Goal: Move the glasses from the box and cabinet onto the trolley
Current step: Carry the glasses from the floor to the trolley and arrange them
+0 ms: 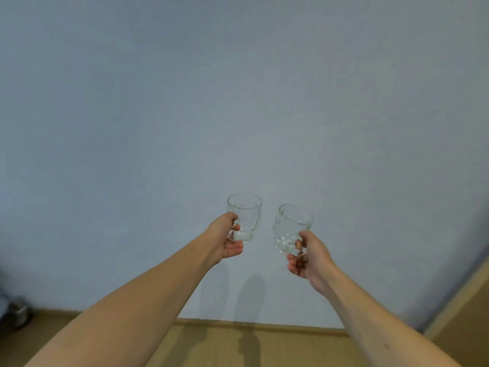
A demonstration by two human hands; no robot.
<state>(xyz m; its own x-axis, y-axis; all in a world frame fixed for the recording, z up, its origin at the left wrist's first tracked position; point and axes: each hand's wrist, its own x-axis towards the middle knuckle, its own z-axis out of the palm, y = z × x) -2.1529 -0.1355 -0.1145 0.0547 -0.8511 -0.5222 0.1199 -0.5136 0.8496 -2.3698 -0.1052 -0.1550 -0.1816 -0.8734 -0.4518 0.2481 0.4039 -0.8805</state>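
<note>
— Both forearms are stretched out from the bottom edge toward the wall (238, 102), and a glass is carried in each hand.

— How are they held?

— The left glass (244, 217) is gripped low on its side by the left hand (226, 238), fingers curled round it. The right glass (291, 229) is held the same way by the right hand (307, 256), tilted a little toward the other one. The two glasses are raised side by side in front of the wall, near each other but apart.

— Anything inside them?

— Nothing can be made out; both look clear and dry.

— And the trolley, the box, the cabinet?

— None of them can be picked out with certainty. A pale wooden edge (460, 308) is seen right of the wall, and a metal object (18, 313) sits at the wall's lower left, too blurred to name. Wooden floor (251, 348) runs along the wall's foot.

— So where does the task stand?

— Two glasses are judged to be in transit, not yet set down. How many are already placed, or left, cannot be told.
</note>
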